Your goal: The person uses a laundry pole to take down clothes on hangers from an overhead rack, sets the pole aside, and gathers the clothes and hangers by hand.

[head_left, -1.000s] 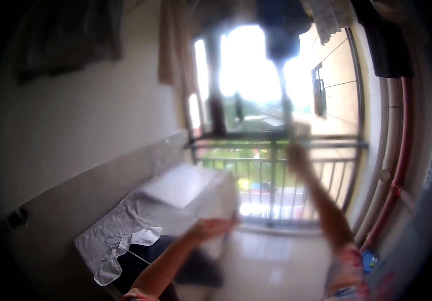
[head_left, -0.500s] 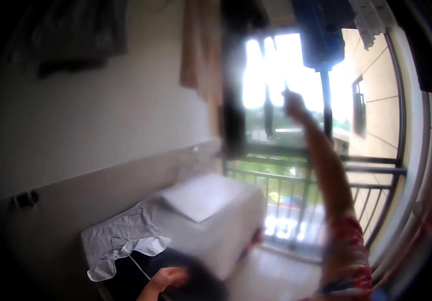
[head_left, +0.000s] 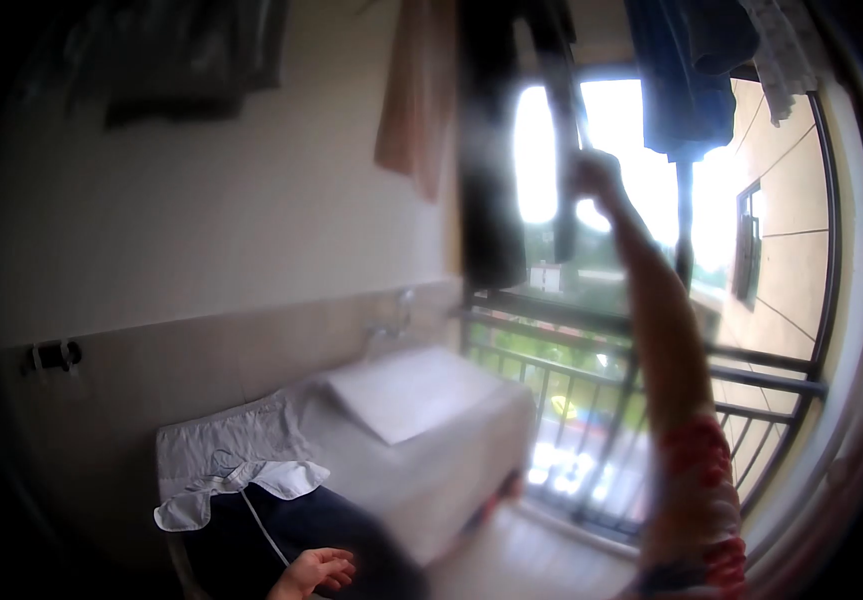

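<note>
1. The right hand (head_left: pixel 596 178) is raised high before the window (head_left: pixel 536 150), fingers curled beside a dark hanging strip of cloth (head_left: pixel 564 220). Blur hides whether it is clamped on anything; a firm grip is worth checking before any pull.
2. A straight vertical reach is safest here: a sideways swing could snag the blue garment (head_left: pixel 686 90) hanging to the right.
3. The left hand (head_left: pixel 319 572) is low, its fingers loosely bent, with nothing visibly held. It is best left relaxed by the dark garment with a white collar (head_left: pixel 301 515); contact cannot be told.
4. That garment lies at the near-left end of the grey-covered surface (head_left: pixel 441 450). Supporting its body, rather than tugging the collar, should limit creasing.
</note>
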`<action>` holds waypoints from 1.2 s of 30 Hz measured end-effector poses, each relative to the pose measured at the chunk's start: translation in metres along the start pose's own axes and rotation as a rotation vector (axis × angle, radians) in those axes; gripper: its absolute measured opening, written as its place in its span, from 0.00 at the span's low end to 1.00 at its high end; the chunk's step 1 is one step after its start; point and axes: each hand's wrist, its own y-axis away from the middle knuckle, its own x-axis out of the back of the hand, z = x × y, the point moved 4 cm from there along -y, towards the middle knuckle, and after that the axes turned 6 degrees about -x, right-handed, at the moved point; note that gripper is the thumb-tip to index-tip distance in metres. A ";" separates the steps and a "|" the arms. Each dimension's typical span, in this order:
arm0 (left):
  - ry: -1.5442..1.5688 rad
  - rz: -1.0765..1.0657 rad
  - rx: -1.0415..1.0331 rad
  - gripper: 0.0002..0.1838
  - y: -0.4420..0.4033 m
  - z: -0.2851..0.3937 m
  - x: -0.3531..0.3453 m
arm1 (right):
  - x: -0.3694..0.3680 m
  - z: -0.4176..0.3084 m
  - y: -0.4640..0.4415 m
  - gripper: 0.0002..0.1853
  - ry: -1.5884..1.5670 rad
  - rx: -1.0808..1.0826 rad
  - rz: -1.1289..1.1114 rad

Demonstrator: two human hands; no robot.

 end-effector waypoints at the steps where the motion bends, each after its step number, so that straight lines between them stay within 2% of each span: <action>1: -0.002 -0.007 -0.007 0.12 0.000 0.003 -0.001 | -0.002 -0.004 -0.004 0.13 -0.011 0.007 -0.020; 3: -0.031 -0.020 -0.056 0.13 -0.002 0.008 0.004 | -0.007 -0.014 -0.009 0.13 0.096 -0.002 0.037; 6: -0.117 -0.025 -0.182 0.16 -0.009 0.020 0.023 | -0.025 -0.026 0.033 0.12 -0.079 -0.018 0.021; 8: -0.172 -0.003 -0.286 0.19 -0.014 0.044 0.031 | -0.033 -0.014 0.072 0.11 -0.035 0.027 0.076; 10: -0.163 -0.036 -0.358 0.26 -0.021 0.065 0.043 | -0.040 0.010 0.124 0.12 -0.041 -0.098 0.083; 12: -0.247 -0.087 -0.528 0.33 -0.027 0.097 0.048 | -0.035 0.032 0.158 0.13 -0.027 -0.169 -0.013; 14: -0.510 -0.020 -0.602 0.43 -0.040 0.123 0.060 | -0.025 0.041 0.182 0.14 -0.003 -0.275 -0.036; 18: -0.453 -0.095 -0.870 0.54 -0.066 0.175 0.014 | -0.014 0.022 0.209 0.14 0.052 -0.425 0.078; 20: -0.167 -0.233 -0.772 0.50 -0.073 0.169 -0.035 | -0.010 0.026 0.239 0.14 0.067 -0.433 0.063; 22: -0.009 -0.601 -0.336 0.43 -0.065 0.129 -0.093 | -0.007 0.040 0.290 0.14 0.094 -0.460 0.088; 24: -0.253 -0.559 -0.145 0.35 -0.073 0.057 -0.128 | -0.001 0.049 0.347 0.14 0.126 -0.529 0.150; 25: -0.277 -0.606 -0.297 0.34 -0.047 0.037 -0.137 | 0.004 0.052 0.374 0.14 0.135 -0.570 0.172; 27: -0.333 -0.871 -0.416 0.32 0.000 0.017 -0.134 | 0.016 0.053 0.429 0.15 0.158 -0.655 0.188; 28: -0.359 -1.095 -0.380 0.31 0.015 0.015 -0.115 | 0.021 0.051 0.456 0.15 0.168 -0.704 0.186; 29: -0.377 -1.212 -0.167 0.29 0.017 0.017 -0.096 | 0.027 0.047 0.483 0.15 0.180 -0.760 0.186; 30: -0.495 -0.915 -0.119 0.25 0.023 0.056 -0.066 | 0.031 0.041 0.511 0.15 0.201 -0.811 0.183; 31: -0.130 -0.707 -0.223 0.20 0.030 0.094 -0.045 | 0.033 0.035 0.536 0.16 0.224 -0.857 0.178; 32: 0.084 -0.549 -0.315 0.22 0.024 0.115 -0.017 | 0.033 0.027 0.557 0.16 0.352 -0.872 0.162; 33: 0.259 -0.400 -0.433 0.25 0.045 0.156 -0.017 | 0.033 0.023 0.578 0.16 0.343 -0.890 0.153; 34: 0.308 -0.472 -0.488 0.29 0.065 0.181 -0.018 | 0.032 0.020 0.597 0.16 0.335 -0.904 0.136; 35: 0.285 -0.456 -0.551 0.29 0.082 0.193 -0.023 | 0.031 0.017 0.617 0.17 0.356 -0.939 0.121; 36: 0.073 -0.399 -0.588 0.28 0.097 0.197 -0.029 | 0.027 0.015 0.634 0.17 0.370 -0.976 0.097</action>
